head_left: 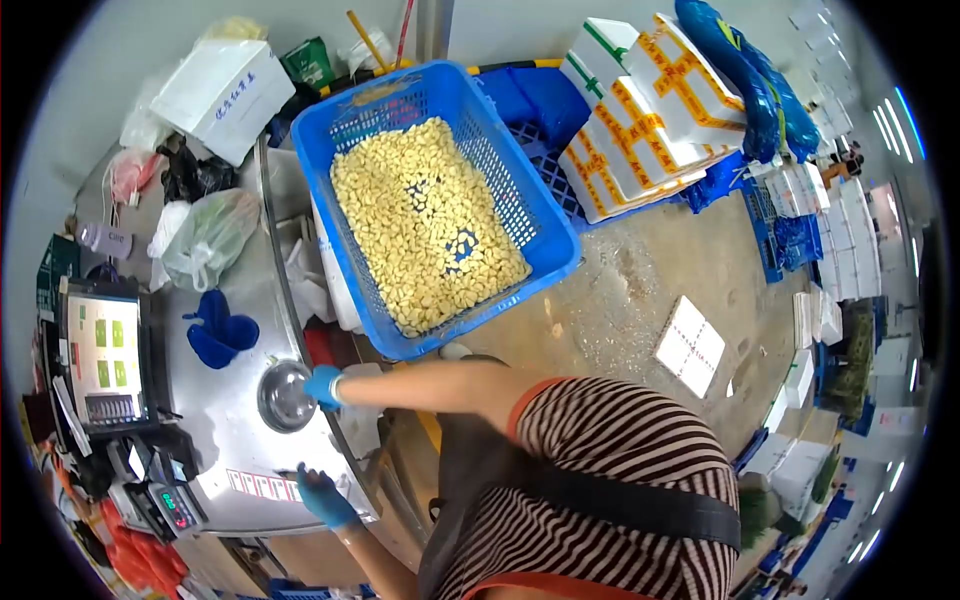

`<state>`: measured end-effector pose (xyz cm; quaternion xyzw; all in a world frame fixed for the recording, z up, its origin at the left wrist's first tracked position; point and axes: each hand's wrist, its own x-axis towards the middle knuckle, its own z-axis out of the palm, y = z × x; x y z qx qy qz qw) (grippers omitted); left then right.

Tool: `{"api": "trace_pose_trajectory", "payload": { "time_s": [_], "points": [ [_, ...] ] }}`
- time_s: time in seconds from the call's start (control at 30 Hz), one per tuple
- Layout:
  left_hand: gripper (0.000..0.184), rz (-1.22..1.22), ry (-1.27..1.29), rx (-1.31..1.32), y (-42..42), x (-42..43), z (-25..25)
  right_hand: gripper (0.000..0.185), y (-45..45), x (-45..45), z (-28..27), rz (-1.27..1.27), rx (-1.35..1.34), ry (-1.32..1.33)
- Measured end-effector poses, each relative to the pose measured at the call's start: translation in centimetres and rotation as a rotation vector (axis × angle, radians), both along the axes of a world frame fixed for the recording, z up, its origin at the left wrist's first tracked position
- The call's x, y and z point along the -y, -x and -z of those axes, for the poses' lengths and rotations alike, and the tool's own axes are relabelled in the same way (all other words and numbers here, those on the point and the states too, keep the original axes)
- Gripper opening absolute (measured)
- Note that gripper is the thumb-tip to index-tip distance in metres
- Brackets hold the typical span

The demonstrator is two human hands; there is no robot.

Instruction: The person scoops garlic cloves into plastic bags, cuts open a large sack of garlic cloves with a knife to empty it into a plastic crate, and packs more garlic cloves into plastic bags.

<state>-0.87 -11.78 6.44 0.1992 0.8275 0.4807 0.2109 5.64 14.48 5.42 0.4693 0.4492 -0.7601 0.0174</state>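
Observation:
My right hand (325,387), in a blue glove, grips the near rim of a round, shiny bowl (287,397) on the metal table (225,420). My left hand (325,497), also gloved in blue, is over the table's edge with its fingers bent. A thin dark thing (287,474) shows at its fingertips; I cannot make out its kind. Right beside those fingers lies a strip of white labels with red borders (255,486). To my right stands a large blue plastic basket (555,215) holding a heap of peeled, pale yellow garlic cloves (420,230).
A monitor (105,350) and a scale with a lit display (178,508) line the table's far side. A blue cloth-like item (220,330) and plastic bags (210,240) lie on the tabletop. White foam boxes (640,120) are stacked beyond the basket; a white lid (690,347) lies on the floor.

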Motion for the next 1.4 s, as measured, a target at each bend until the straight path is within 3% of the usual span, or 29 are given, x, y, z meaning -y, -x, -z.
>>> {"api": "trace_pose_trajectory", "payload": {
  "time_s": [0.03, 0.07, 0.13, 0.2, 0.23, 0.33, 0.4, 0.5, 0.6, 0.63, 0.67, 0.73, 0.83, 0.87, 0.9, 0.97, 1.0, 1.1, 1.2, 1.23, 1.33, 1.4],
  "points": [
    [0.028, -0.069, -0.164, 0.263, -1.0, 1.2, -1.7, 0.038, 0.8, 1.6, 0.4, 0.118, -0.014, 0.021],
    [0.029, -0.137, -0.320, 0.529, -1.8, 2.2, -3.3, 0.042, 1.5, 2.1, 1.5, -0.015, -0.036, 0.037],
    [0.031, -0.164, -0.276, 0.528, -4.1, 2.7, -6.2, 0.047, 1.9, 2.9, 3.3, -0.014, -0.105, 0.172],
    [0.033, -0.178, -0.239, 0.499, -6.5, 2.1, -8.4, 0.069, 1.7, 2.9, 4.0, -0.071, -0.137, 0.289],
    [0.034, -0.180, -0.229, 0.469, -7.7, 1.0, -9.3, 0.084, -0.3, 2.4, 1.3, -0.113, -0.179, 0.343],
    [0.038, -0.094, -0.147, 0.368, -11.1, -3.4, -12.3, 0.079, -7.5, 0.8, -3.6, -0.297, -0.293, 0.329],
    [0.034, 0.018, -0.231, 0.423, -13.4, -6.6, -13.1, 0.068, -14.7, 0.2, -9.5, -0.212, -0.467, 0.272],
    [0.036, 0.391, -0.114, 0.302, -18.6, -12.6, -16.3, 0.051, -24.2, 0.1, -13.0, -0.068, -0.780, -0.096],
    [0.033, 0.762, -0.189, 0.012, -25.8, -18.6, -17.1, 0.039, -33.5, -1.0, -14.9, 0.027, -0.614, -0.407],
    [0.035, 0.830, -0.077, 0.017, -28.1, -20.1, -16.9, 0.032, -36.2, -1.5, -15.5, 0.185, -0.550, -0.320],
    [0.036, 0.905, -0.121, -0.030, -30.5, -22.0, -15.8, 0.026, -38.9, -2.2, -15.7, 0.343, -0.479, -0.229],
    [0.036, 1.049, -0.215, -0.121, -35.9, -26.5, -13.2, 0.031, -45.0, -4.8, -15.3, 0.488, -0.536, -0.318],
    [0.035, 1.262, 0.178, 0.043, -45.2, -34.2, -17.0, 0.032, -56.2, -9.5, -14.3, 0.566, -0.383, -0.348],
    [0.035, 1.143, 0.071, -0.068, -47.8, -36.6, -15.7, 0.032, -60.2, -11.1, -13.7, 0.610, -0.355, -0.339],
    [0.035, 1.032, -0.017, -0.181, -49.7, -38.4, -13.4, 0.032, -64.5, -12.6, -12.6, 0.567, -0.274, -0.550],
    [0.039, 0.902, -0.074, -0.452, -51.7, -42.6, -10.4, 0.031, -72.5, -15.2, -11.1, 0.713, -0.275, -0.539],
    [0.043, 0.869, -0.048, -0.602, -52.2, -44.7, -9.3, 0.030, -76.0, -16.3, -11.0, 0.886, -0.346, -0.313],
    [0.057, 0.735, 0.026, -0.859, -52.6, -49.0, -7.2, 0.031, -83.7, -19.0, -10.8, 1.036, -0.315, -0.184],
    [0.068, 0.604, 0.127, -0.715, -51.9, -51.9, -6.6, 0.040, -87.5, -22.4, -7.3, 0.890, -0.317, -0.204],
    [0.072, 0.582, 0.115, -0.638, -51.6, -52.9, -6.3, 0.036, -87.5, -23.3, -6.1, 0.956, -0.285, -0.212],
    [0.074, 0.508, 0.113, -0.391, -49.1, -56.8, -3.6, 0.032, -86.1, -27.7, -6.7, 0.818, -0.131, -0.133],
    [0.071, 0.462, 0.174, -0.386, -47.8, -60.0, -3.6, 0.028, -84.2, -31.7, -8.9, 0.812, -0.161, -0.074]
  ]
}}
